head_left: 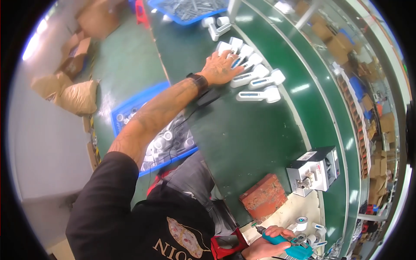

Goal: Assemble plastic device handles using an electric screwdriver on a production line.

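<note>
Now the left hand (222,67) lies flat with spread fingers on a row of white handheld devices (255,82) that rest side by side on the green table (242,138); the fingers are released and press on the nearest pieces without closing around any of them. A dark wristband (200,82) sits on this wrist, and a thin black cable runs from under the forearm toward the table edge. Two more white pieces (216,27) lie apart, farther up the table. The right hand (264,247) is clenched around a teal electric screwdriver (288,245), low at the picture's edge, well apart from the row. Near it stand small white parts (310,229) on a pale mat. Between both hands lie a red brick (264,197) and a white box-shaped machine (314,170), with nothing on the table between the left hand and the row. A blue crate (125,113) beside the table, partly hidden by the arm, holds many white round parts. Another blue tray (188,11) at the far end holds grey pieces, too blurred to tell their kind.
</note>
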`<state>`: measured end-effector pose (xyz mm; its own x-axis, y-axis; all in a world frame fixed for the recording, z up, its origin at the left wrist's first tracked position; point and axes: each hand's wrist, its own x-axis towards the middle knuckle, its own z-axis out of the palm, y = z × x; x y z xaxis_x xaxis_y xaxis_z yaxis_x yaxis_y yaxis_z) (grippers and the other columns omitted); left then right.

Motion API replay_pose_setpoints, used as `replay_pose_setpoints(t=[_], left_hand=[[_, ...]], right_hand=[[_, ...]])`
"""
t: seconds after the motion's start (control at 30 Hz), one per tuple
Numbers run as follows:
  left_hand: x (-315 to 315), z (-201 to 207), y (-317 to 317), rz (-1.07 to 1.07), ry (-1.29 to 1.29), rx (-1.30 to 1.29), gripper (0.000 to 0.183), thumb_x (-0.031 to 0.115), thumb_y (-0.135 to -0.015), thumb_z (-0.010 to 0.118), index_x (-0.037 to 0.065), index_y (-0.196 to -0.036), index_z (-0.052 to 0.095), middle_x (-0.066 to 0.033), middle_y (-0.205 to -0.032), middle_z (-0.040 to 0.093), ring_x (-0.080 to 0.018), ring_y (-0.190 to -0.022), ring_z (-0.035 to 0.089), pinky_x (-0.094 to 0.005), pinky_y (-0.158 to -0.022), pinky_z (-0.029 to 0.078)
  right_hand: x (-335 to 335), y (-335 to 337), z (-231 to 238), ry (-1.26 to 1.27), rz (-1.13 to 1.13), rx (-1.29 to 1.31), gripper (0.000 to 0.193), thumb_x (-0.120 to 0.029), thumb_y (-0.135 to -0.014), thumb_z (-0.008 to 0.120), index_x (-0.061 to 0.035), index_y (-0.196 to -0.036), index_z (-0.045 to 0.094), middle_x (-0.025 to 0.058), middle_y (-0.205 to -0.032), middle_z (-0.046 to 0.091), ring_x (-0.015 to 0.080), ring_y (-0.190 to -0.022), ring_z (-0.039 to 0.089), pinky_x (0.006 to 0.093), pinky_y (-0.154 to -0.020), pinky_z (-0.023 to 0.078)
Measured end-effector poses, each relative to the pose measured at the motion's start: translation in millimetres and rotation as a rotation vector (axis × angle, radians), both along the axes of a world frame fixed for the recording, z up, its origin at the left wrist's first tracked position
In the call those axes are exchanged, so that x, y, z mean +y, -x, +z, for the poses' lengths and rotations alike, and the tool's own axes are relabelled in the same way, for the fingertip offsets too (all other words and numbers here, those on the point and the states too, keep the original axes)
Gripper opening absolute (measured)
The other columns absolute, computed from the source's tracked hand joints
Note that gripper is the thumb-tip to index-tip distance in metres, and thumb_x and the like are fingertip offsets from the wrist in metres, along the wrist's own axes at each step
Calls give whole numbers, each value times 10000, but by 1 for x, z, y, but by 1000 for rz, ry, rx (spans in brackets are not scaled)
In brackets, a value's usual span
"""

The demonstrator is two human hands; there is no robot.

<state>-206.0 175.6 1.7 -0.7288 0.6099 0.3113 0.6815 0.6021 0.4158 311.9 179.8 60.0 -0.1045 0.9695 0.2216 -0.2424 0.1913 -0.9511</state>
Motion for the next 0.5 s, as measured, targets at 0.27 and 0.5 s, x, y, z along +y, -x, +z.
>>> replay_pose_setpoints(t=[0.27, 0.5], left_hand=[[38, 25, 18, 50, 220, -60, 810, 579, -791, 693, 160, -1452, 482, -179, -1477, 417, -454, -1334, 417, -618, -1054, 410], [27, 9, 25, -21, 115, 9, 612, 410, -866, 630, 171, -1408, 479, -122, -1453, 435, -465, -1268, 477, -543, -1045, 457]], right_hand=[[11, -16, -7, -43, -58, -58, 752, -699, -904, 579, 16, -1121, 492, 33, -648, 404, 135, -546, 445, 260, -531, 373], [15, -8, -9, -63, 1, -17, 695, -673, -913, 596, 1, -1050, 493, 34, -633, 410, 135, -519, 437, 264, -512, 376]])
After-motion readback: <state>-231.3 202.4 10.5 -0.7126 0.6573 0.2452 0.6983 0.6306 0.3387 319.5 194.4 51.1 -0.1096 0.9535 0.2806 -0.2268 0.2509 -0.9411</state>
